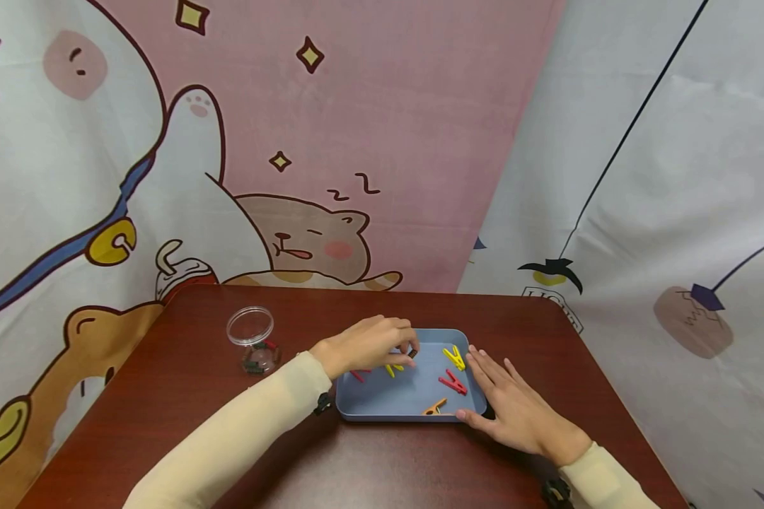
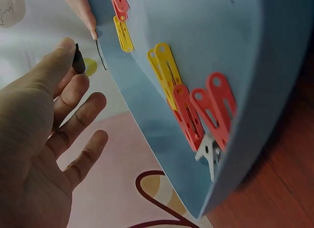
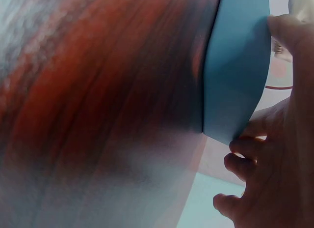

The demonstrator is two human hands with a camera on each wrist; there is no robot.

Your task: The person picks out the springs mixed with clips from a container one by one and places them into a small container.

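Note:
My left hand is over the blue tray, pinching a small dark ribbed object between thumb and index finger; its kind cannot be told. The other fingers are spread loosely. Below, in the tray, lie a yellow clothespin, a red clothespin and an orange clothespin. More red and yellow clothespins sit near the left side, partly hidden by the hand, with a white clip beside them. My right hand rests on the tray's right rim, thumb and fingers extended and touching it.
A clear round jar stands left of the tray, holding several dark pieces and a bit of red. Everything is on a dark reddish-brown table. Behind the table hangs a cartoon-printed cloth.

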